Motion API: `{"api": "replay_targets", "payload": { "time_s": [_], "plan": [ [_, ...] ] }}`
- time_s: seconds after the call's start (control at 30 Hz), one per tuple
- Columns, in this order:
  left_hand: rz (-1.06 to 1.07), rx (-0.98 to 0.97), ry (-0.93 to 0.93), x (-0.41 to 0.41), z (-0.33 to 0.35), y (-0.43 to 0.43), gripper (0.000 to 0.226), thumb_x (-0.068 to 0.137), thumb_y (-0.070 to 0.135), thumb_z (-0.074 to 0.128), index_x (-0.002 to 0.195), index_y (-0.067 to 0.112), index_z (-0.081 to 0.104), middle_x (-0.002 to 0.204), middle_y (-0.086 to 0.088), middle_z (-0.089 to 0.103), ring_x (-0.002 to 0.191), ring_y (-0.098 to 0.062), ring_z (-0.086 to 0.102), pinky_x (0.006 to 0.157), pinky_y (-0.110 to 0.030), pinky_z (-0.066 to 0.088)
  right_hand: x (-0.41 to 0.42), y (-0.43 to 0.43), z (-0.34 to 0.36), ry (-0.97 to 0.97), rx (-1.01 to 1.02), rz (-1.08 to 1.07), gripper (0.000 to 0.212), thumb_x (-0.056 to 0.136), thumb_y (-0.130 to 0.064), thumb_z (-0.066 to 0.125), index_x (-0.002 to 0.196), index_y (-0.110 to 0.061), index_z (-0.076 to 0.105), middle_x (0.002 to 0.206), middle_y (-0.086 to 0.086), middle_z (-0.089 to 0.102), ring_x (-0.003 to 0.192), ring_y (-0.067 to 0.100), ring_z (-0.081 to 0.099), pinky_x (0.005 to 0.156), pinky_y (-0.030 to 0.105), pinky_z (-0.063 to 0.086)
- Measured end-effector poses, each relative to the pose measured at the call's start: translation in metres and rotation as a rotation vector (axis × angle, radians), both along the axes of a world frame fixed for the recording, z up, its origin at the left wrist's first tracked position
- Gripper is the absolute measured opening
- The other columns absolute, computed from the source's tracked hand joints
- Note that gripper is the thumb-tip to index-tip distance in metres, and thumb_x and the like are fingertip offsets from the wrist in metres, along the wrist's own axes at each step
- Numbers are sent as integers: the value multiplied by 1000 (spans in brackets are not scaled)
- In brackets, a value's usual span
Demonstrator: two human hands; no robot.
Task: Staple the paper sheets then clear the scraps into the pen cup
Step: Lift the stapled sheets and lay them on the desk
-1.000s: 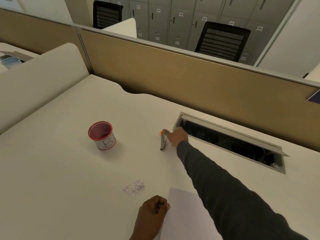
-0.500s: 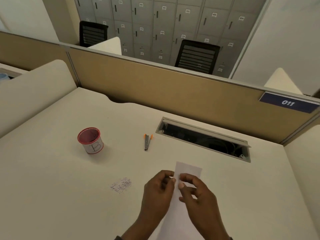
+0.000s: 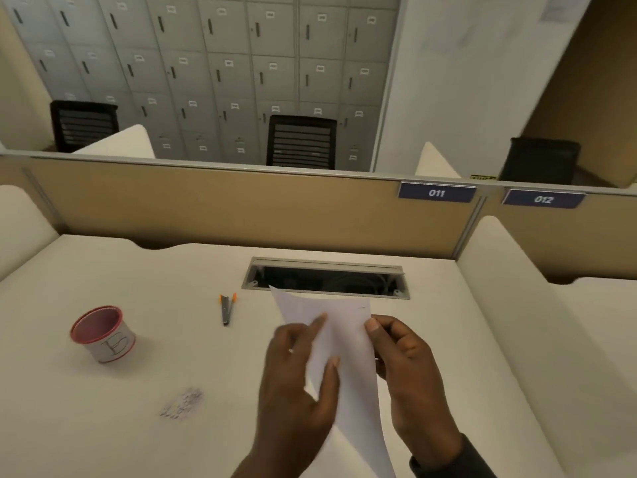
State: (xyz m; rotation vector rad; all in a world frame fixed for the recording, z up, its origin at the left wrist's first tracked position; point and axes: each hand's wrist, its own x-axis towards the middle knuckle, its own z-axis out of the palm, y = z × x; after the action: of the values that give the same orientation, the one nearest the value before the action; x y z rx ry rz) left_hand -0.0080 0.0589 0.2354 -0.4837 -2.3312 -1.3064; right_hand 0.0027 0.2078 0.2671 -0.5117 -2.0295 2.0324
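Hands (image 3: 296,384) (image 3: 410,370), thin curled paper sheets (image 3: 344,343)

The light is dim, warm and even, with no single source in view and no hard glare anywhere. The white desk (image 3: 344,263) reads as a dull cream. Shadows are soft: a faint one lies beside the pen cup (image 3: 102,334) on its right, and a slightly darker patch sits under the paper sheets (image 3: 339,350). Motion blur smears the whole frame, strongest at the right edge and on the left hand (image 3: 296,384) and the right hand (image 3: 410,377). The scraps (image 3: 182,403) are a fuzzy smudge. Wide-angle distortion bends the partition's top rail (image 3: 206,165) and tilts the lockers (image 3: 213,74) outward.
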Motion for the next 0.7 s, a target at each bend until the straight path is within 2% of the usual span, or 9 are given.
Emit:
{"api": "replay_targets", "payload": {
  "time_s": [0.07,0.17,0.3,0.4,0.47,0.53,0.6,0.63,0.7],
  "plan": [
    [78,154,-67,-13,6,-8,53,89,24,62,140,29,52,121,11,52,109,-8,56,89,-15,46,6,9,7,8,10,4,18,99,-30,54,95,-26,71,88,-8,74,86,18,69,76,30,60],
    [97,491,-483,-37,3,-16,62,84,26,56,145,30,46,136,4,55,119,-12,54,101,-32,42,14,21,17,45,15,39,20,99,-29,53,97,-24,71,88,-3,74,84,22,69,78,34,59],
    [-206,659,-791,-52,-7,-22,60,67,35,61,125,25,63,120,4,70,109,-19,63,101,-38,43,21,38,28,98,-35,55,20,98,-30,54,102,-22,71,95,0,74,89,22,70,81,34,59],
    [-326,645,-846,-52,-11,-23,62,63,32,72,121,9,67,117,-7,75,113,-30,68,93,-39,51,19,56,29,110,-53,29,22,98,-30,54,106,-17,70,99,3,74,93,24,70,84,36,58],
    [-311,610,-836,-52,-12,-22,51,71,26,75,118,8,70,115,-11,76,109,-32,70,91,-41,53,14,68,25,109,-19,-21,21,99,-29,55,107,-16,69,102,3,73,96,24,69,87,39,59],
    [-286,582,-815,-51,-11,-17,40,75,25,71,113,11,73,110,-11,78,103,-34,73,89,-44,56,10,83,14,111,219,-162,19,97,-34,58,108,-21,66,104,-5,71,94,15,68,85,37,60],
    [-235,521,-757,-48,-9,-11,33,79,24,74,110,16,75,104,-7,79,95,-32,75,84,-46,59,13,89,7,132,545,-310,23,92,-40,62,111,-27,60,109,-13,65,94,5,65,75,24,57],
    [-197,491,-717,-45,-7,-4,25,83,22,76,108,19,75,101,-4,80,92,-29,76,81,-44,60,18,87,4,156,615,-323,25,90,-41,63,110,-28,59,109,-14,64,93,4,64,71,19,54],
    [-112,450,-634,-37,-4,11,16,93,13,71,102,24,76,95,4,80,85,-20,77,76,-37,59,33,73,-2,195,549,-180,27,87,-47,66,107,-30,61,106,-16,66,90,6,66,68,17,52]
  ]
}}
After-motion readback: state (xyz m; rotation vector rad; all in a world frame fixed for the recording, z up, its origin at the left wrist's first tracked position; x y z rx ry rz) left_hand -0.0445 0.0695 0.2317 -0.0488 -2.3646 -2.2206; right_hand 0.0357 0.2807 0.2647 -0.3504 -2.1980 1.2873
